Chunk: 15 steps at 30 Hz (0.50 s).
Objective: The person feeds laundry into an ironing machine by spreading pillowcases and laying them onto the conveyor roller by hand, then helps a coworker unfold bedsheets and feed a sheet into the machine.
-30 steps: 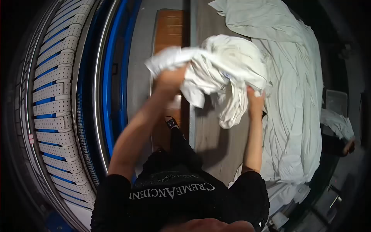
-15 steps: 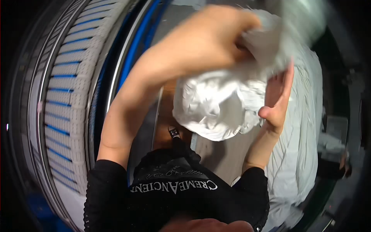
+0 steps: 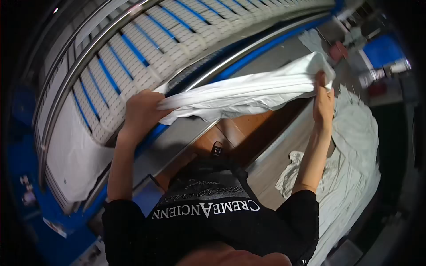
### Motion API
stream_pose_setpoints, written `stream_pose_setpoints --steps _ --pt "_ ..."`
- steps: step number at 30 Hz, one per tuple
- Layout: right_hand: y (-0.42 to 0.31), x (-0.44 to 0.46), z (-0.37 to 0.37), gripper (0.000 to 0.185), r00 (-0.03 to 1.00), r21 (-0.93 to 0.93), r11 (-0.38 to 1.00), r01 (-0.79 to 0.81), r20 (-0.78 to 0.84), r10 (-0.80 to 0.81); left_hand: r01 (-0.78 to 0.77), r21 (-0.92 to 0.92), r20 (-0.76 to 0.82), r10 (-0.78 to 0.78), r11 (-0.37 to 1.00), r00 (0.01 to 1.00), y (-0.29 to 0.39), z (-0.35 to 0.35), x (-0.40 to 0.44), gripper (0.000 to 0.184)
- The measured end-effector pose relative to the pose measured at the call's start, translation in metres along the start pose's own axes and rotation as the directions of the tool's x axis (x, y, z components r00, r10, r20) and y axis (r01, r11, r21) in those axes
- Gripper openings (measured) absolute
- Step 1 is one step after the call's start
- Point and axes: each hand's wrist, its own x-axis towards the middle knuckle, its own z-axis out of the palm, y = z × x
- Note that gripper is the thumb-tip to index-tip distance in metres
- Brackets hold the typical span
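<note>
A long white cloth [image 3: 239,95] stretches across in front of me, bunched lengthwise into folds and held up off any surface. At its left end, my left hand [image 3: 144,113] is closed in a fist around the gathered fabric, close to the front of the belted machine. My right hand [image 3: 325,99] pinches the other end, where the cloth flares wider and hangs over at a corner. Behind and below the right forearm lies a large pile of white cloths [image 3: 355,150].
A machine with pale perforated belts [image 3: 155,57] and blue gaps runs along the left and top, edged by a metal rail [image 3: 88,66]. A grey work surface [image 3: 275,166] carries a crumpled cloth [image 3: 288,175] on my right. Brown floor [image 3: 235,128] shows below, and a blue bin-like object [image 3: 384,51] stands far right.
The view has turned toward the machine. The bunched, blurred cloth is now pulled out lengthwise between both hands. My left hand has moved left; my right hand, earlier flat, now grips the cloth.
</note>
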Motion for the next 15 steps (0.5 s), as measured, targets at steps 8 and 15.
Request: stream_pose_setpoints --steps 8,15 --pt "0.008 0.092 0.053 0.024 0.99 0.306 0.949 0.069 0.096 -0.103 0.349 -0.41 -0.103 -0.423 0.842 0.9 -0.046 -0.023 -0.082 0.025" --pt "0.06 0.11 -0.007 0.022 0.93 -0.128 0.985 0.114 0.361 -0.061 0.52 -0.804 0.07 -0.822 0.288 0.565 -0.04 -0.03 -0.126 0.014"
